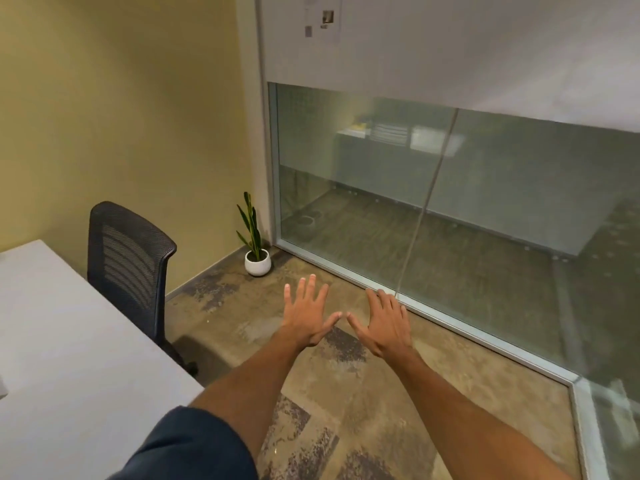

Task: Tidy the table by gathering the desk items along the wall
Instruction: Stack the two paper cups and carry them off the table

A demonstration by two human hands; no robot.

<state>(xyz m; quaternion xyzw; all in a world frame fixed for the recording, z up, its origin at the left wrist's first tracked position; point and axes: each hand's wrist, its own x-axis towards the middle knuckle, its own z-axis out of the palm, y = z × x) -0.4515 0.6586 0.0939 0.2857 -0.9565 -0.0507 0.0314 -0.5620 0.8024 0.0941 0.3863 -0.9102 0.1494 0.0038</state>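
Observation:
Both arms stretch out in front of me over the concrete floor. My left hand point(306, 311) is open, palm down, fingers spread, holding nothing. Beside it my right hand point(384, 322) is open the same way, and the two thumbs almost meet. A grey table point(62, 341) fills the lower left, to the left of both hands, against the yellow wall point(121, 116). Only a small pale sliver of something shows at the table's left edge; no desk items can be made out.
A black mesh office chair point(130, 265) stands at the table's far side. A small plant in a white pot point(257, 261) sits in the floor corner. A glass partition point(450, 209) with a metal bottom frame runs along the right.

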